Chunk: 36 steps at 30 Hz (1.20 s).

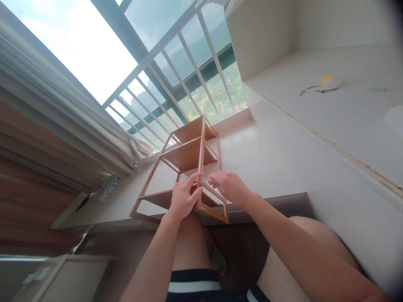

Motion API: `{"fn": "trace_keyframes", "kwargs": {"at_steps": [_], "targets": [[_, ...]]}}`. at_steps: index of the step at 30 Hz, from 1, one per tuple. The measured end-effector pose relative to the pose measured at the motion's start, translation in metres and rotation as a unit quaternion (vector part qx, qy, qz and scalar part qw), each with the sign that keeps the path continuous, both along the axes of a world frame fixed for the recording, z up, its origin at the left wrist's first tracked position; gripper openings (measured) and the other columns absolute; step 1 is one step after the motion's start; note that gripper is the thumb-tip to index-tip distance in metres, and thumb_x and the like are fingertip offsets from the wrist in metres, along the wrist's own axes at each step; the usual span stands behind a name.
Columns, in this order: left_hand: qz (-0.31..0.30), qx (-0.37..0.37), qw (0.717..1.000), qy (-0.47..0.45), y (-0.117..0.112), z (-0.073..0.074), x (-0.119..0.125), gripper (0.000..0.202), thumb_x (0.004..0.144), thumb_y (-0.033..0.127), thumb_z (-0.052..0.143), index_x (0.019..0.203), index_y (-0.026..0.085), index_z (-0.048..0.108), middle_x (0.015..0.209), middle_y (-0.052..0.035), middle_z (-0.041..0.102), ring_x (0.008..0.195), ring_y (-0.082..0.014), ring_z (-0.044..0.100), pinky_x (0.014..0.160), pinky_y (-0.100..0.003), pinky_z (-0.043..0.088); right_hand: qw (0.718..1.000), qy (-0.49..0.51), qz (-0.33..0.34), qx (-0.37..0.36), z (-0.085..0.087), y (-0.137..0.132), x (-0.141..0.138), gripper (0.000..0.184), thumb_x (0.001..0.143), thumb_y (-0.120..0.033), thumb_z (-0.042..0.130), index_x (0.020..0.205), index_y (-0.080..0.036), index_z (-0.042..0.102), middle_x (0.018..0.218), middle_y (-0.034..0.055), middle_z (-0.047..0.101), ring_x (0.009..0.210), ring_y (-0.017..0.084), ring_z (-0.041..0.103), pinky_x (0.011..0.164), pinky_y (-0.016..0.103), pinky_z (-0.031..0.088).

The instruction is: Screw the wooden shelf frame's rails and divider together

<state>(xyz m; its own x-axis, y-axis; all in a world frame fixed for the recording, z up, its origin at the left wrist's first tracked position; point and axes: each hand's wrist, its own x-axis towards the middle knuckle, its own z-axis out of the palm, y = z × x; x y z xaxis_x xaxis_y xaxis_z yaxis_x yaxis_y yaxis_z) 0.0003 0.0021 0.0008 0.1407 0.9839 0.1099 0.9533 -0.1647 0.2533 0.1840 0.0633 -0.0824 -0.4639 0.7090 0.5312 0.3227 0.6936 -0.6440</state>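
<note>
A small wooden shelf rack (189, 155) with three boards lies on its side on a white ledge (270, 155), its legs pointing toward me. My left hand (184, 197) rests against one upright bar of the rack, fingers curled round it with the forefinger stretched along it. My right hand (228, 186) is closed in a pinch on a thin metal tool (204, 183) whose tip meets the same bar beside the left fingers. Both forearms reach up from my lap.
A barred window (176, 79) and a bunched curtain (78, 126) stand behind the rack. A raised white surface (330, 109) at the right holds a yellow-handled tool (323, 84). My bare knees (315, 235) sit below the ledge edge.
</note>
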Motion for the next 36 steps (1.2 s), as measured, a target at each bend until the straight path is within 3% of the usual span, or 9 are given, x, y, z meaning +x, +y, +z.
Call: {"fn": "trace_keyframes", "kwargs": {"at_steps": [3, 7, 11, 17, 25, 31, 36], "targets": [[-0.004, 0.002, 1.0, -0.005, 0.0, 0.0, 0.0, 0.044, 0.089, 0.037, 0.049, 0.133, 0.034, 0.054, 0.107, 0.0015, 0.07, 0.109, -0.0179, 0.061, 0.095, -0.031, 0.042, 0.998, 0.013, -0.016, -0.062, 0.005, -0.004, -0.004, 0.038, 0.099, -0.04, 0.042, 0.078, -0.016, 0.062, 0.065, 0.0035, 0.06, 0.059, 0.012, 0.05, 0.059, 0.024, 0.03], [-0.005, 0.008, 1.0, -0.014, 0.0, -0.001, 0.0, 0.043, 0.089, 0.037, 0.05, 0.131, 0.034, 0.055, 0.108, 0.0014, 0.07, 0.108, -0.0176, 0.061, 0.095, -0.031, 0.043, 0.971, 0.131, 0.04, -0.193, 0.006, -0.01, -0.015, 0.062, 0.1, -0.056, 0.026, 0.058, -0.016, 0.047, 0.05, 0.0004, 0.045, 0.05, 0.009, 0.04, 0.053, 0.025, 0.024], [-0.003, 0.006, 1.0, -0.014, -0.001, -0.001, 0.0, 0.043, 0.089, 0.037, 0.05, 0.131, 0.034, 0.055, 0.107, 0.0012, 0.07, 0.108, -0.0175, 0.061, 0.096, -0.031, 0.043, 0.943, 0.19, 0.078, -0.26, 0.005, -0.015, -0.02, 0.066, 0.097, -0.064, 0.023, 0.052, -0.017, 0.038, 0.045, -0.0009, 0.037, 0.047, 0.009, 0.037, 0.051, 0.025, 0.023], [0.002, 0.007, 1.0, -0.003, -0.001, 0.001, 0.001, 0.044, 0.089, 0.037, 0.05, 0.132, 0.034, 0.054, 0.107, 0.0012, 0.07, 0.106, -0.0179, 0.061, 0.096, -0.031, 0.042, 0.957, 0.182, 0.047, -0.221, 0.003, -0.017, -0.016, 0.056, 0.098, -0.059, 0.029, 0.064, -0.017, 0.045, 0.052, -0.0015, 0.046, 0.052, 0.01, 0.042, 0.055, 0.023, 0.028], [0.006, 0.006, 1.0, 0.005, -0.001, 0.0, 0.001, 0.044, 0.089, 0.037, 0.049, 0.133, 0.035, 0.053, 0.106, 0.0022, 0.069, 0.105, -0.0178, 0.061, 0.097, -0.032, 0.04, 0.961, 0.187, 0.026, -0.203, 0.004, -0.015, -0.007, 0.037, 0.101, -0.044, 0.033, 0.075, -0.018, 0.041, 0.057, -0.0035, 0.048, 0.053, 0.009, 0.045, 0.057, 0.022, 0.031], [0.003, 0.006, 1.0, 0.006, -0.001, -0.001, 0.0, 0.044, 0.09, 0.038, 0.049, 0.133, 0.035, 0.053, 0.104, 0.0021, 0.069, 0.107, -0.0181, 0.061, 0.097, -0.032, 0.04, 0.969, 0.193, 0.017, -0.153, 0.0, -0.013, -0.003, 0.028, 0.098, -0.041, 0.042, 0.086, -0.018, 0.055, 0.067, -0.0011, 0.056, 0.058, 0.009, 0.048, 0.058, 0.021, 0.035], [0.003, 0.007, 1.0, 0.002, -0.001, -0.002, 0.0, 0.043, 0.089, 0.037, 0.049, 0.133, 0.036, 0.053, 0.107, 0.0023, 0.07, 0.108, -0.0182, 0.061, 0.097, -0.033, 0.039, 0.958, 0.247, 0.016, -0.148, -0.005, -0.013, -0.008, 0.019, 0.095, -0.031, 0.049, 0.096, -0.018, 0.063, 0.075, 0.0004, 0.063, 0.061, 0.009, 0.054, 0.063, 0.021, 0.042]]}}
